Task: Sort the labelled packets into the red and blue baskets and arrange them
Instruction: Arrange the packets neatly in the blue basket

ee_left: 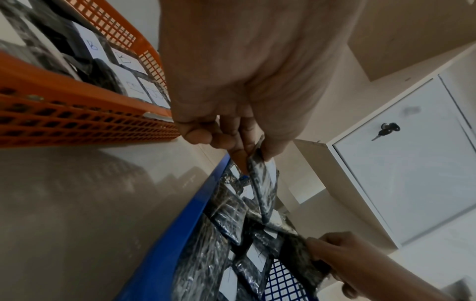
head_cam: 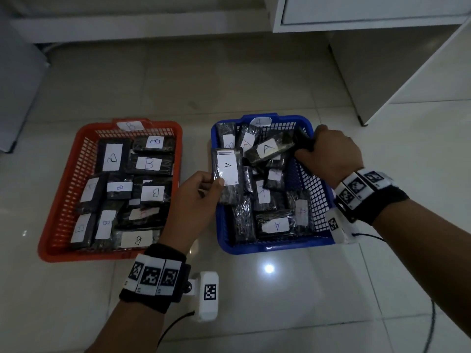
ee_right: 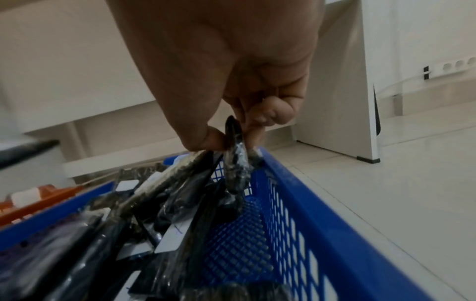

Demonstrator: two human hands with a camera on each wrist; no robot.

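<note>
A red basket point(head_cam: 63, 189) on the left holds several black packets with white "B" labels. To its right, the blue basket point(head_cam: 323, 197) holds several "A" packets. My left hand point(head_cam: 201, 189) pinches a black packet labelled "A" point(head_cam: 227, 171) by its lower end, upright over the blue basket's left rim; the left wrist view shows that packet point(ee_left: 265, 189) edge-on under the fingers. My right hand point(head_cam: 328, 154) grips the end of another "A" packet point(head_cam: 270, 149), lifted and tilted over the basket's far right corner. The right wrist view has this packet point(ee_right: 235, 165) pinched between thumb and fingers.
Both baskets stand on a glossy tiled floor point(head_cam: 280, 289). A white cabinet point(head_cam: 382, 59) rises at the back right, and a low white ledge point(head_cam: 127, 24) runs along the back. A grey unit point(head_cam: 15, 98) stands at the far left.
</note>
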